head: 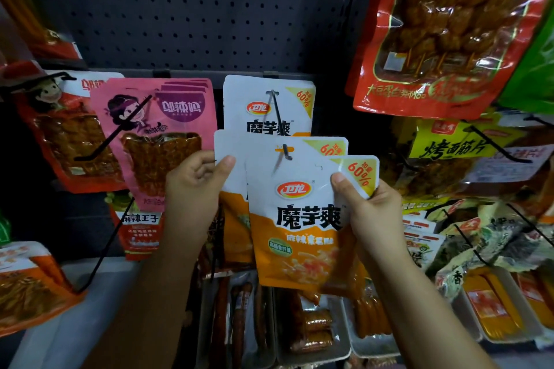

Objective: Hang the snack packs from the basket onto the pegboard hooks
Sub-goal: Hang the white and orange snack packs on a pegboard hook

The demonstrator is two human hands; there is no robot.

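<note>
Head view, single entry.

Hook [284, 153]: black wire, centre of frame, its tip seen poking through the hang-hole of the front pack. A second hook [274, 105] above it carries one pack [266, 102] of the same kind, already hung.

Packs [299, 219]: centre of frame, three held fanned and overlapping, apparently so that the holes can be fed onto the hook one at a time. White upper half, orange lower half, red oval logo, bold black characters, a yellow "60%" corner flash. Flat, glossy, lightly creased; likely limp and slippery when slid.

Left hand [192, 189]: left of centre; the rear pack's upper left edge is pinched between thumb and curled fingers [201, 168], steadying the stack.

Right hand [371, 210]: right of centre; the third pack's corner is gripped, thumb on the front pack's face.

Pegboard [195, 9]: dark, perforated, upper frame, bare above.

Basket: not discernible.

Pink pack [156, 135]: left of centre, hung on a neighbouring hook.

Trays [311, 350]: bottom of frame, holding sausages.

Step judged: front pack threading onto the hook; not yet seated.
</note>
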